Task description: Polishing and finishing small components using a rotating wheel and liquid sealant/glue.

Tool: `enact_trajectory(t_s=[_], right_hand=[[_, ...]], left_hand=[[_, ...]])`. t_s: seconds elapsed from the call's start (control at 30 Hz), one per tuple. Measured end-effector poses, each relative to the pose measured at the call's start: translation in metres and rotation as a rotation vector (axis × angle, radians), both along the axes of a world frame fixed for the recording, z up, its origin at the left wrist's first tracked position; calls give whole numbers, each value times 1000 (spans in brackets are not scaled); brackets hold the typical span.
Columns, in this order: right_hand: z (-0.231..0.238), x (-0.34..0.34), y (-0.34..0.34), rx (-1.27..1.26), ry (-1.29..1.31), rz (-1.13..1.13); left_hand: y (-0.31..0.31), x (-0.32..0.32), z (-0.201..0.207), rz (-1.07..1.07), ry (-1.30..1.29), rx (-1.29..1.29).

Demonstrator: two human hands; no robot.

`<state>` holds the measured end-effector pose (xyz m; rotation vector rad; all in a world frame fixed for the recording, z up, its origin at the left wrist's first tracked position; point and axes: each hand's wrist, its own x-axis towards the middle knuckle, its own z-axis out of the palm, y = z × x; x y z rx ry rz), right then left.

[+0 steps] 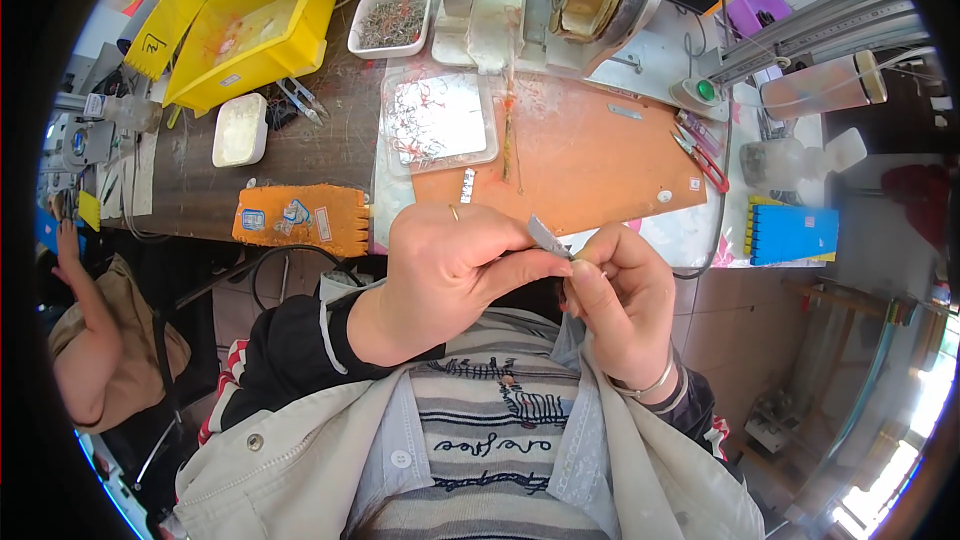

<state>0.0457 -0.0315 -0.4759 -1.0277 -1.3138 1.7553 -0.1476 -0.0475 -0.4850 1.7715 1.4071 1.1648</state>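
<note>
In front of my chest, both hands meet just off the table's near edge. My left hand [440, 265] is closed, thumb and index finger pinching a small flat grey strip [547, 236] that looks like metal. Against its lower end, my right hand [625, 305] is closed in a pinch of thumb and fingertips. Whatever those fingertips hold is hidden or too small to name. Beyond the hands lies an orange-brown work mat [610, 165], and on it a short white patterned strip [468, 185]. A clear shallow tray [490, 150] holds scattered thin red and silver pieces.
Yellow bins [250, 60] and a white dish of small metal parts [425, 35] stand at the back left. Red-handled snips [712, 168] lie right. An orange notched block [300, 218] and a blue one [800, 233] flank me. A co-worker's arm [85, 340] shows far left.
</note>
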Motion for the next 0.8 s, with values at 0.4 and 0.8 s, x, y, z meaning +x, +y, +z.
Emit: enact_trajectory(t_s=[0.4,0.8], right_hand=[[1,3,3,-206,218,100],[-1,-2,-5,-85,118,-6]], left_hand=[[1,3,-4,-127,-54,158],[-3,2,-2,-31,-71,1]])
